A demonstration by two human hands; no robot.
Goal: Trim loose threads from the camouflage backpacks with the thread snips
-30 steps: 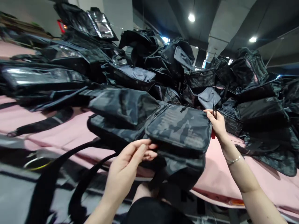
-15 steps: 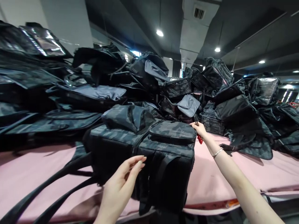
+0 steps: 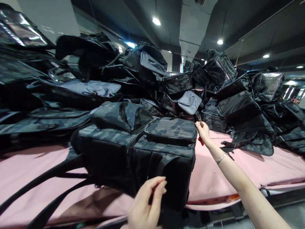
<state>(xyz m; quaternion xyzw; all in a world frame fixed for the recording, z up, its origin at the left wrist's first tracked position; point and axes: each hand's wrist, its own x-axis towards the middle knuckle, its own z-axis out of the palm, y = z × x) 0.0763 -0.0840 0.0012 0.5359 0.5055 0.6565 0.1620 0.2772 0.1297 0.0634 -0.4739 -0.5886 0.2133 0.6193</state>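
Note:
A dark camouflage backpack [image 3: 105, 149] lies on its side in front of me, its front pocket [image 3: 170, 128] facing up. My right hand [image 3: 203, 132] is closed around small red-handled scissors [image 3: 200, 140], just beyond the pocket's right end. The red handle shows below the fingers and a dark tip above them. My left hand [image 3: 149, 200] is in front of the bag's near side, thumb and fingertips brought together in a pinch. Whatever lies between those fingertips, if anything, is too small to make out.
Pink cloth [image 3: 214, 171] covers the table under the bag. Black straps [image 3: 47, 183] trail off to the left. Piled camouflage bags [image 3: 176, 84] fill the far side, some with grey linings or silvery panels. One flat bag piece [image 3: 258, 144] lies at the right.
My left hand has moved right and down along the bag's near side. The bag and the pile have shifted slightly left and up in view. The right hand keeps the scissors.

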